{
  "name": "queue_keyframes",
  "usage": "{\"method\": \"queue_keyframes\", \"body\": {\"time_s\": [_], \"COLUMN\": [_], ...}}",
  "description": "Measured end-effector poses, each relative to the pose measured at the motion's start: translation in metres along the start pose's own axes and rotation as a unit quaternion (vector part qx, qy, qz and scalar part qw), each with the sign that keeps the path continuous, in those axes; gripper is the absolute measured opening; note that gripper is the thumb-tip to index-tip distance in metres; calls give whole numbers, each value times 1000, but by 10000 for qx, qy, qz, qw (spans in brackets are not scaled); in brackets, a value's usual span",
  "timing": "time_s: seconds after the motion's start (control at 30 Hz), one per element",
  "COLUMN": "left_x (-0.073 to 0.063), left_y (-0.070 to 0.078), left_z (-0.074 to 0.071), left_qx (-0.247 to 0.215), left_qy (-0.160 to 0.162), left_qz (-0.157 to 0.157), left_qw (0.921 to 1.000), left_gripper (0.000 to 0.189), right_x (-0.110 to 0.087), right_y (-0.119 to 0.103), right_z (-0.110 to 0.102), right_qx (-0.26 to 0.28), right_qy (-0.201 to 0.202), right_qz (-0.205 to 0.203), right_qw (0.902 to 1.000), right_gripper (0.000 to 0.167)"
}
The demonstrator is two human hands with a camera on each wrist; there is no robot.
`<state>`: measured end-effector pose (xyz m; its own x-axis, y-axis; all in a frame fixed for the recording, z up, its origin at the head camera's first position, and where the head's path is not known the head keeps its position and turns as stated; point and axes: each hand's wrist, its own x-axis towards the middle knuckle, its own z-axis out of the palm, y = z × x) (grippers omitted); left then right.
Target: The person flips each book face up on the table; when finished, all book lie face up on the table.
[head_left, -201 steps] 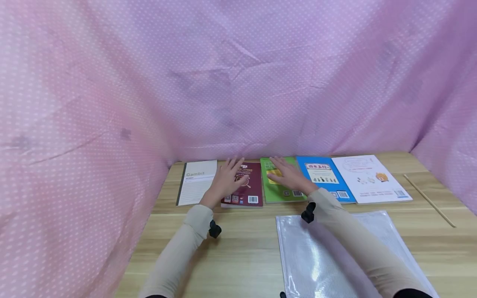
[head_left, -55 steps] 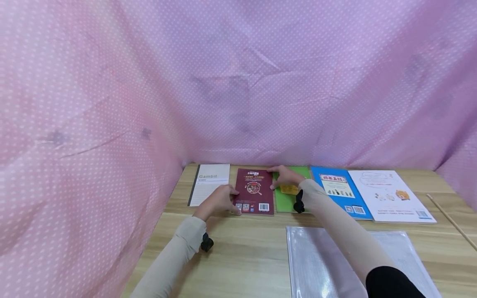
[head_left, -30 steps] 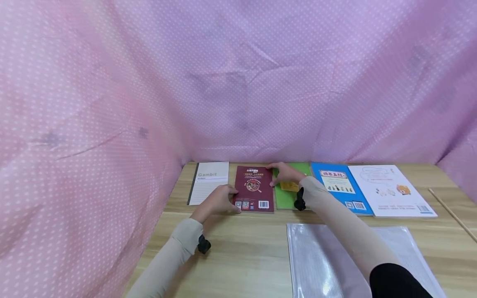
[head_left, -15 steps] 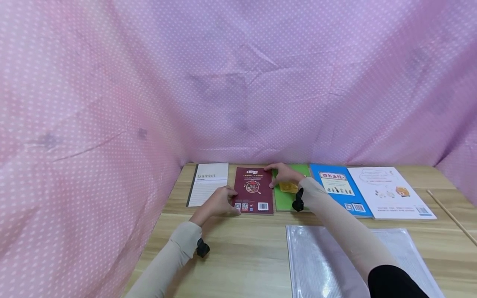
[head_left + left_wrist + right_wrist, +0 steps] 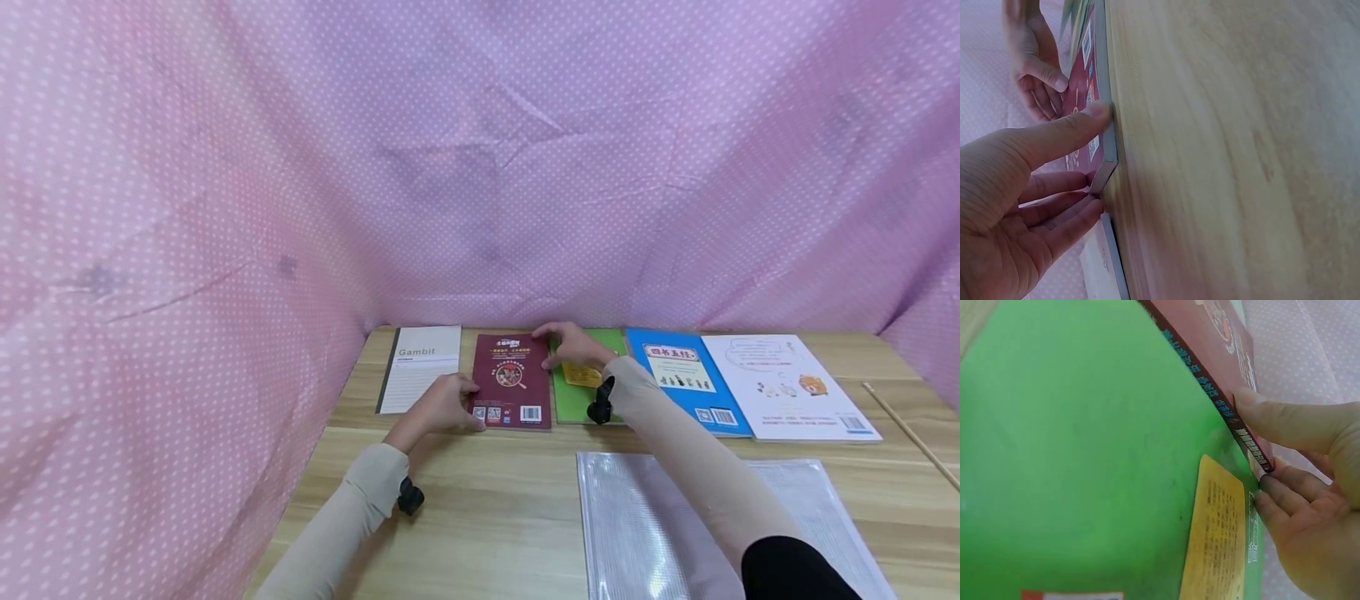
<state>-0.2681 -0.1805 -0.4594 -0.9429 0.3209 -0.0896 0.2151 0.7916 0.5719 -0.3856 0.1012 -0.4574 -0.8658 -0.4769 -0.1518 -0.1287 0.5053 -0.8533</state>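
A maroon book [image 5: 511, 383] lies back cover up in a row of books. My left hand [image 5: 440, 403] holds its near left corner; in the left wrist view the thumb [image 5: 1085, 122] is on the near edge and the fingers touch the side. At the far right corner my right hand [image 5: 576, 346] grips the same book. The right wrist view has that thumb [image 5: 1272, 419] against the spine, with fingertips at the corner. Beneath the right hand is a green book [image 5: 588, 408] with a yellow panel [image 5: 1216, 531], partly covered by the hand.
Left of the maroon book lies a Gambit notebook [image 5: 420, 375]. A blue book [image 5: 686, 375] and a white book [image 5: 795, 392] lie to the right, then a thin stick [image 5: 911, 433]. A clear mesh pouch [image 5: 630, 517] is under the right forearm. Pink dotted cloth [image 5: 480, 167] hangs behind the table.
Earlier both hands were spread over the maroon and green books. They have since moved onto opposite corners of the maroon book and taken hold. In the last second they stay almost still.
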Motion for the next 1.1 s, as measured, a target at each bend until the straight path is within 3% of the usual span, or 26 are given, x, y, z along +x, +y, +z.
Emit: {"method": "queue_keyframes", "body": {"time_s": [0.27,0.43,1.1], "left_x": [0,1,-3], "left_y": [4,3,3], "left_z": [-1,-1,-5], "left_qx": [39,32,154], "left_qy": [-61,-54,-53], "left_qz": [99,134,175], "left_qw": [9999,9999,9997], "left_gripper": [71,70,67], "right_x": [0,-5,-5], "right_y": [6,3,-8], "right_z": [-2,-7,-6], "right_qx": [1264,1705,1390], "right_qy": [223,348,323], "right_qz": [-206,-244,9], "right_qw": [9915,9844,9898], "right_gripper": [60,56,64]}}
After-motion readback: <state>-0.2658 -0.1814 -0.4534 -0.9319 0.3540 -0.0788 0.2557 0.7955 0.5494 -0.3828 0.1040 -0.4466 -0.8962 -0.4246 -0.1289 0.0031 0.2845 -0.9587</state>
